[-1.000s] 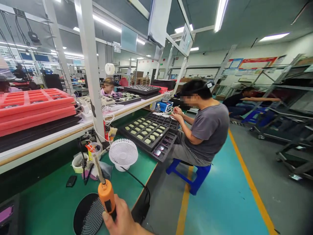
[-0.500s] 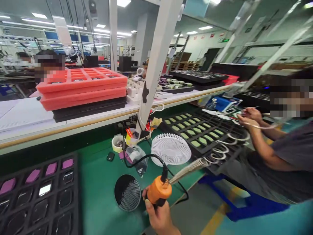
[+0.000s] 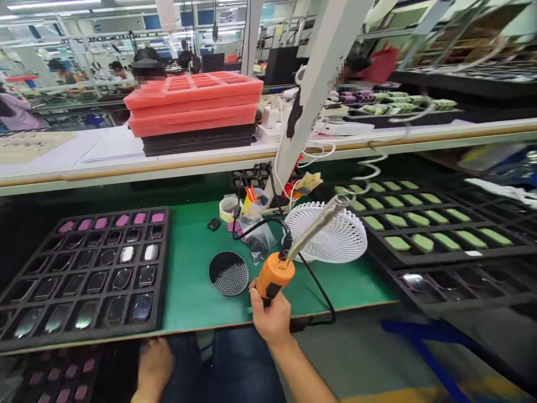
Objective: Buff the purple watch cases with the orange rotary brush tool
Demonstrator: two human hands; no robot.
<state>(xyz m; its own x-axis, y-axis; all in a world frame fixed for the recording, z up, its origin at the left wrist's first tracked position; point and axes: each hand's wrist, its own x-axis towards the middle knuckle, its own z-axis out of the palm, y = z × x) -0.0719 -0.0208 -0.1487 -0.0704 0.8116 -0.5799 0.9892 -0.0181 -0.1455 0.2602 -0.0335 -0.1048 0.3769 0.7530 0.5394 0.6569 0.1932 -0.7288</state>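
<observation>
Newly in view: left hand (image 3: 156, 361).

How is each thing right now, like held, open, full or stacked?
Right hand: closed around the orange tool
Orange tool: held, tilted
Left hand: below the table edge, fingers hidden
White fan: can't tell if spinning
Red foam trays: stacked
Left black tray: flat, many slots filled
Cup: open, orange sticks inside
Plastic bag: crumpled

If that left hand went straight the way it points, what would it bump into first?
Probably the front edge of the green table, just beyond the left hand in the picture. Depth is hard to judge, so it might slip underneath instead.
</observation>
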